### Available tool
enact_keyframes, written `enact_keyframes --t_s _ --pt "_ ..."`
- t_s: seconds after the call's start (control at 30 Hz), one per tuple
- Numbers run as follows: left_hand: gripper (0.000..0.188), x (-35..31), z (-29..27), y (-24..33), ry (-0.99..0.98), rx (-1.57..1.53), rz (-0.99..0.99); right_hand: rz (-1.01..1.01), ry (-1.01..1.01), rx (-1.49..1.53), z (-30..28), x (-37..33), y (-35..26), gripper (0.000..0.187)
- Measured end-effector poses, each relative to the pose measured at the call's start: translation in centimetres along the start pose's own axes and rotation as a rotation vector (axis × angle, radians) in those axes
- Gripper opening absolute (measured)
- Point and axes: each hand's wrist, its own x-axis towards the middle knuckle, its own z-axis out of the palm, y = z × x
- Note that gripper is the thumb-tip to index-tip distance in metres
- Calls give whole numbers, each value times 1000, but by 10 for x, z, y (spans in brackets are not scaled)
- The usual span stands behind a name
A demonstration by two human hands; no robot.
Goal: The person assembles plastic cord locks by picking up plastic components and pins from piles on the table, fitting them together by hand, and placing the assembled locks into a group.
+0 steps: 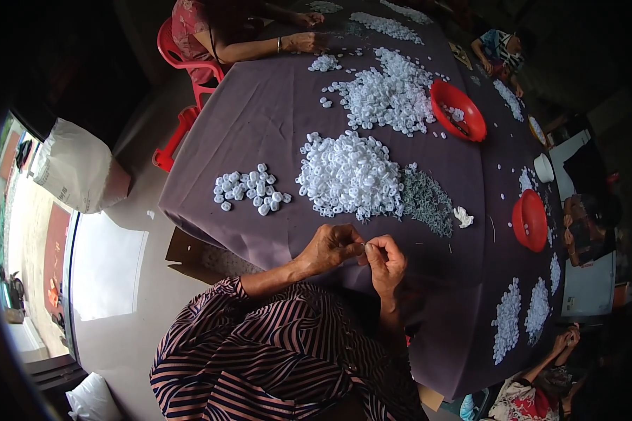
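Note:
My left hand point(328, 247) and my right hand point(386, 263) meet fingertip to fingertip just above the table's near edge. Both are closed in a pinch; whatever sits between the fingers is too small to name. Right beyond them rises a large heap of small white oval plastic pieces point(350, 172), some showing a dark slot. Against its right side lies a spread of tiny grey-green parts point(428, 200), too fine to identify. A looser group of white oval pieces point(249, 188) lies to the left. Beside the grey-green parts is a crumpled white scrap point(463, 217).
A dark purple cloth point(225, 126) covers the long table. Two red bowls point(458, 110) point(530, 220) stand to the right. More white heaps point(386, 95) lie farther off. Other people work around the table, one on a red chair point(172, 49). An open cardboard box point(200, 256) sits below the near edge.

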Motion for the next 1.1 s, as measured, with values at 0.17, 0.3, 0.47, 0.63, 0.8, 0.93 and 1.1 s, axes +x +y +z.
enact_keyframes --t_s 0.17,0.3,0.47,0.63,0.8,0.93,1.1 --pt "7 -1 -1 -6 4 303 214 95 -33 42 -5 -3 -7 14" --pt "5 -1 0 -1 -45 460 436 113 -53 30 -9 -4 -8 15" --pt "6 -7 8 -7 -26 318 133 199 -8 103 -7 -15 -3 15" --pt "5 13 10 -55 -129 -159 -156 195 31 182 -15 -11 31 12" --pt "7 31 18 -100 -89 -337 -128 183 -14 209 -30 -10 84 13" --pt "8 35 21 -120 -62 -439 -187 212 -14 298 -31 -14 100 16" --pt "8 37 23 -118 -7 -555 -286 175 34 244 -31 -14 109 16"
